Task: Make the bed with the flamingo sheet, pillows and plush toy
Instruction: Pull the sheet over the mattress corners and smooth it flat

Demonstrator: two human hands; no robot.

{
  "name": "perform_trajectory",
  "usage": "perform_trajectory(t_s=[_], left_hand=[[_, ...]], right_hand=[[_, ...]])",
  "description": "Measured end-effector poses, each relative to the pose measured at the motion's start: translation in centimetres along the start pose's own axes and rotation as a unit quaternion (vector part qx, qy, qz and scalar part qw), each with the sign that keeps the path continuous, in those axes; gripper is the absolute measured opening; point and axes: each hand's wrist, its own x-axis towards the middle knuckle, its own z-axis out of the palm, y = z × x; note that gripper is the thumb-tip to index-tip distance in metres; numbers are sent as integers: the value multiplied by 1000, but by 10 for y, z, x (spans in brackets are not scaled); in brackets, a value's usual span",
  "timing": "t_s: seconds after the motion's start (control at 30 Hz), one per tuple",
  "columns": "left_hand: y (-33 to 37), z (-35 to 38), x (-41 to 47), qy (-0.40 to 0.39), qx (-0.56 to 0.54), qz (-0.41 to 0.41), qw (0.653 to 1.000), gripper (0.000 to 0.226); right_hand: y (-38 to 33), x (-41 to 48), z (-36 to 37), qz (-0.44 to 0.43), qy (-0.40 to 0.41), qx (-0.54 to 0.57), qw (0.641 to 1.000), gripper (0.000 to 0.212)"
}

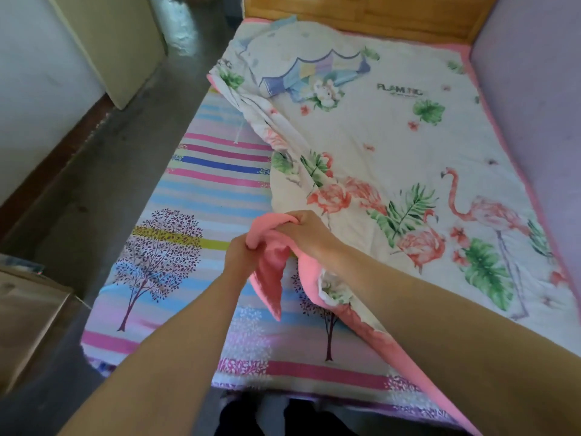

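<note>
Head view: the flamingo sheet [393,146], printed "FLAMINGO", lies rumpled over the right part of a striped tree-print sheet [195,196]. The left hand [240,254] and right hand [303,229] both clutch its pink corner.

1 head view, down over bed [195,215], probably foot-end

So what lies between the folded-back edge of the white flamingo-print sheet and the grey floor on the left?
Head view: only the striped, tree-printed under-sheet, uncovered, between the white flamingo-print sheet and the grey floor.
</note>
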Motion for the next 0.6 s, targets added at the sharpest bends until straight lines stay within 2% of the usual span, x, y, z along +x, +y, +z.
perform_trajectory(t_s=[0.07,0.1,0.13,0.2,0.27,0.3,0.33,0.37,0.43,0.47,0.53,0.6], left_hand=[[-4,-10,0,34,-122,-26,992,11],[-11,-20,2,49,-146,-23,988,12],[-17,-32,3,56,-126,-16,990,13],[-32,-63,6,70,-42,22,996,11],[-49,-107,5,49,75,80,993,25],[-59,-129,7,16,162,107,981,36],[-64,-148,7,-22,271,140,952,46],[-70,-166,7,-56,379,169,908,50],[-82,-200,7,-69,534,213,816,37],[-85,-207,7,-67,577,219,784,30],[-95,-229,7,-67,628,196,750,29],[-111,-255,6,-65,644,161,745,30]], right_hand=[[-2,-3,6,1,5,-10,1000,25],[-5,-4,15,6,13,-11,1000,27],[-4,-5,19,-1,13,-18,1000,31],[-3,-6,29,-16,-4,-91,996,60],[-1,-9,41,13,-26,-210,977,88],[1,-7,52,34,-35,-276,960,91],[2,-7,62,58,-46,-338,938,88],[4,-7,76,80,-57,-387,917,78],[2,-6,118,108,-65,-433,893,49],[2,-8,133,114,-51,-440,889,37],[-6,-10,166,101,-24,-463,880,29],[-15,-7,197,70,-26,-489,869,28]])
